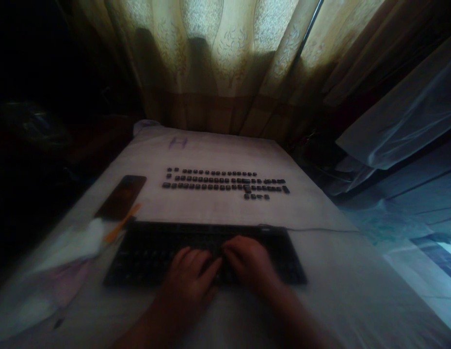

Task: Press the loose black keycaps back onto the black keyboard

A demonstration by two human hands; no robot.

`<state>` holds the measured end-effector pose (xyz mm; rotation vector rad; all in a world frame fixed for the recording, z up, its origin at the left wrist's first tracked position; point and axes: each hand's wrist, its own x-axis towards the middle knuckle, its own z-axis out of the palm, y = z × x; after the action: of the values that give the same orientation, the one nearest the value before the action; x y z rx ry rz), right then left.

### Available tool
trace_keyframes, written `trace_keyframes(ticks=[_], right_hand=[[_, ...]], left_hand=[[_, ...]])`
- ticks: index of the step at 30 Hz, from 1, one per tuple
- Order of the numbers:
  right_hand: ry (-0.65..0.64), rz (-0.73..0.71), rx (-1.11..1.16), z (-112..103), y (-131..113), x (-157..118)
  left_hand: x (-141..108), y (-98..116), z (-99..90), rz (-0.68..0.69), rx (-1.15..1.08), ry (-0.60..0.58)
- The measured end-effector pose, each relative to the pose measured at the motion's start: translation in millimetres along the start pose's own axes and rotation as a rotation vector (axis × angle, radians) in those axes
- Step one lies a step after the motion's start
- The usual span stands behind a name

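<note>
A black computer keyboard (pixel 149 259) lies on the white-covered table in front of me, most of its surface dark and blurred. My left hand (pixel 192 271) rests over its middle, fingers spread slightly and thumb stretched towards the right. Close beside it, my right hand (pixel 249 259) is bent down onto the keys, its fingers pinched together at the tips. Whatever sits between those fingertips is hidden. Beyond the keyboard, several loose black keycaps (pixel 211 186) are laid out in rows, with a shorter row of keycaps (pixel 256 197) at the right.
A dark phone (pixel 121 198) lies at the left, near an orange-handled tool (pixel 121 224) and a crumpled white and pink cloth (pixel 71 261). One small dark piece (pixel 58 323) is at the front left. A thin cable (pixel 320 230) runs right. Curtains (pixel 225 63) hang behind the table.
</note>
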<state>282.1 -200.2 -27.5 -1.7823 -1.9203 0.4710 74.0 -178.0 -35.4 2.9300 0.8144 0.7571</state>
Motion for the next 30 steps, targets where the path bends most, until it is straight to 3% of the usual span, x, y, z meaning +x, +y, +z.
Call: trace_keyframes(ticks=[15,30], right_hand=[[-0.032,-0.199,0.038,-5,11,-5],[-0.085,-0.139,-0.223,-2,1,0]], left_hand=[[0,4,3.2,-0.036,0.037,-0.033],[0,4,2.3,-0.054,0.023,-0.054]])
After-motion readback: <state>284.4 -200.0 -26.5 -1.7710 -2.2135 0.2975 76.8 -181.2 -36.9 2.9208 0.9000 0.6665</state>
